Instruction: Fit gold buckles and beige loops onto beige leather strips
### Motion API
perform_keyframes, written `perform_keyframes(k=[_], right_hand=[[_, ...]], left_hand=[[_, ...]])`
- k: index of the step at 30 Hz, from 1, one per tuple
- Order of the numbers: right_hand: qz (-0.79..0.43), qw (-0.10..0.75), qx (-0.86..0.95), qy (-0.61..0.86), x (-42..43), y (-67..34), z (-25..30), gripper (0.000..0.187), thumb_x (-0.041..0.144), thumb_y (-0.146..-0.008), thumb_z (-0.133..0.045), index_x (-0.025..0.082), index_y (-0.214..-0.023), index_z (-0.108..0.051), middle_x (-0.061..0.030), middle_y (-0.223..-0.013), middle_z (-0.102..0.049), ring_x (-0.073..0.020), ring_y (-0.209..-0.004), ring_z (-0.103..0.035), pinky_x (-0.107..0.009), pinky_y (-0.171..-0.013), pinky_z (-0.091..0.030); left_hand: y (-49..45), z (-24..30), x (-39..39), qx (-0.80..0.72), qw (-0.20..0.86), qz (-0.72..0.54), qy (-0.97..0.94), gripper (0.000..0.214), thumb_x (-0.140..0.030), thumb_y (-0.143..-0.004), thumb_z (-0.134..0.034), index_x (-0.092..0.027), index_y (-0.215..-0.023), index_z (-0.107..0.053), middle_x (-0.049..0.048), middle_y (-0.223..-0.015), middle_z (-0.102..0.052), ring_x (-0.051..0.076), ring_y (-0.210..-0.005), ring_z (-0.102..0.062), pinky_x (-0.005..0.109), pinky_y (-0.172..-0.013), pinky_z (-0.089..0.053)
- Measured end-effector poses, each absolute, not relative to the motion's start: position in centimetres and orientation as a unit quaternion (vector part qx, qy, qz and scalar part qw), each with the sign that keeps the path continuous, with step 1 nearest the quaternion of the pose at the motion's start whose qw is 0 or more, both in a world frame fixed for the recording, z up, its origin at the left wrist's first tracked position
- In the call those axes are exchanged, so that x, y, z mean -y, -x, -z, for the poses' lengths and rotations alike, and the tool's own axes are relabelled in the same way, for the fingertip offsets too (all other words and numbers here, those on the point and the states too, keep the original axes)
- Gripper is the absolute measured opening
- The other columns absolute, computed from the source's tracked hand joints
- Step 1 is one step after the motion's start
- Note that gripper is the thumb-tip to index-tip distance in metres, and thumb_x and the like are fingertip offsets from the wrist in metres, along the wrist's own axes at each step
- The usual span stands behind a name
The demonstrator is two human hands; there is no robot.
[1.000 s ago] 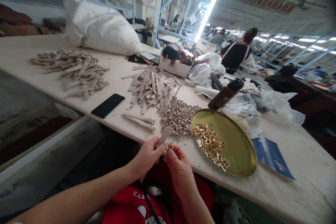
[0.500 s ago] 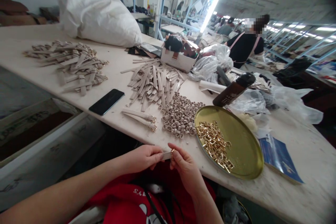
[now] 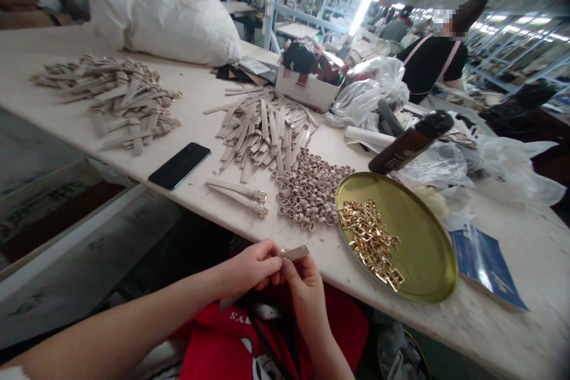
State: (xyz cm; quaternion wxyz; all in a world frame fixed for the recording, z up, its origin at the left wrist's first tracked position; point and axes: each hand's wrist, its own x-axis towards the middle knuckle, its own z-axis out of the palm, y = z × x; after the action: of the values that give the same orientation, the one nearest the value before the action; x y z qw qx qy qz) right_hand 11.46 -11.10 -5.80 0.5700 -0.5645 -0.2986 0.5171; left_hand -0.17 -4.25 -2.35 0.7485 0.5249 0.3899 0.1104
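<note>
Over the table's front edge, my left hand [image 3: 260, 264] and my right hand [image 3: 303, 285] meet with fingers closed on one beige strap [image 3: 295, 253]. A short end of it sticks out past my right fingers, and a longer piece hangs below my left hand. A bit of gold metal shows at the fingertips; most of the buckle is hidden. Just beyond lie two straps with gold buckles [image 3: 240, 195]. Small beige loops [image 3: 307, 190] are heaped behind my hands. To the right, a round gold tray [image 3: 427, 249] holds a pile of gold buckles [image 3: 369, 237].
Loose straps [image 3: 262, 133] form a middle pile, buckled straps [image 3: 124, 98] another at left. A black phone [image 3: 180, 165] lies near the edge. A white sack [image 3: 164, 12], a box [image 3: 307, 90], a dark bottle [image 3: 409, 142] and a blue booklet [image 3: 487, 264] surround them. A person [image 3: 430, 62] stands beyond.
The strap has been folded through the buckle area, its short end now pointing right past my right fingers. My hands have drawn closer together. The view has shifted slightly.
</note>
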Motion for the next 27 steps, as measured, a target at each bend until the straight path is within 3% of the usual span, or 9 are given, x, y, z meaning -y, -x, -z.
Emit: perform_keyframes(k=[9,15,17,22,24,27], right_hand=[[-0.564,0.577,0.234,0.542,11.8,-11.3,5.8,0.019,0.037,-0.080,-0.053,0.019,-0.076,-0.052,0.0031,-0.063,-0.050,-0.0107,-0.056,-0.045,-0.024,-0.056,-0.038],[-0.303,0.532,0.444,0.654,13.0,-11.5,5.5,0.011,0.029,-0.074,-0.059,0.021,-0.068,-0.057,-0.0018,-0.073,-0.053,-0.0155,-0.069,-0.047,-0.027,-0.066,-0.038],[-0.329,0.514,0.452,0.650,13.3,-11.7,5.2,0.012,0.030,-0.074,-0.059,0.021,-0.067,-0.055,-0.0006,-0.069,-0.052,-0.0147,-0.064,-0.046,-0.027,-0.062,-0.037],[-0.539,0.519,0.344,0.567,13.6,-12.0,4.8,0.018,0.036,-0.078,-0.054,0.020,-0.070,-0.049,0.0025,-0.061,-0.051,-0.0125,-0.056,-0.046,-0.025,-0.056,-0.037],[-0.530,0.525,0.348,0.568,13.8,-11.9,4.6,0.017,0.035,-0.077,-0.055,0.020,-0.070,-0.049,0.0025,-0.061,-0.051,-0.0124,-0.056,-0.045,-0.024,-0.056,-0.037],[-0.415,0.519,0.416,0.620,14.2,-11.7,4.4,0.016,0.032,-0.074,-0.060,0.020,-0.066,-0.052,0.0017,-0.064,-0.051,-0.0126,-0.059,-0.044,-0.024,-0.057,-0.035]], left_hand=[[0.2,2.7,5.1,-0.396,0.754,-0.123,-0.510,0.025,-0.040,-0.076,-0.048,-0.016,-0.072,-0.041,-0.0054,-0.057,-0.049,0.003,-0.039,-0.033,0.017,-0.037,-0.022],[0.7,3.2,6.2,-0.411,0.703,-0.152,-0.559,0.026,-0.041,-0.078,-0.045,-0.016,-0.071,-0.043,-0.0053,-0.055,-0.048,0.004,-0.040,-0.033,0.016,-0.038,-0.023],[1.0,3.3,6.6,-0.410,0.682,-0.146,-0.587,0.026,-0.041,-0.079,-0.044,-0.016,-0.071,-0.045,-0.0053,-0.054,-0.048,0.005,-0.041,-0.033,0.016,-0.039,-0.023],[1.2,3.0,7.4,-0.398,0.670,-0.152,-0.607,0.020,-0.036,-0.078,-0.048,-0.017,-0.073,-0.045,-0.0066,-0.054,-0.050,0.005,-0.040,-0.033,0.016,-0.039,-0.024],[1.1,2.7,7.5,-0.406,0.676,-0.142,-0.599,0.019,-0.035,-0.077,-0.047,-0.017,-0.072,-0.045,-0.0068,-0.053,-0.050,0.005,-0.039,-0.032,0.016,-0.038,-0.022],[1.1,2.2,7.6,-0.426,0.670,-0.126,-0.595,0.016,-0.032,-0.075,-0.047,-0.017,-0.069,-0.045,-0.0069,-0.051,-0.048,0.006,-0.040,-0.032,0.017,-0.039,-0.023]])
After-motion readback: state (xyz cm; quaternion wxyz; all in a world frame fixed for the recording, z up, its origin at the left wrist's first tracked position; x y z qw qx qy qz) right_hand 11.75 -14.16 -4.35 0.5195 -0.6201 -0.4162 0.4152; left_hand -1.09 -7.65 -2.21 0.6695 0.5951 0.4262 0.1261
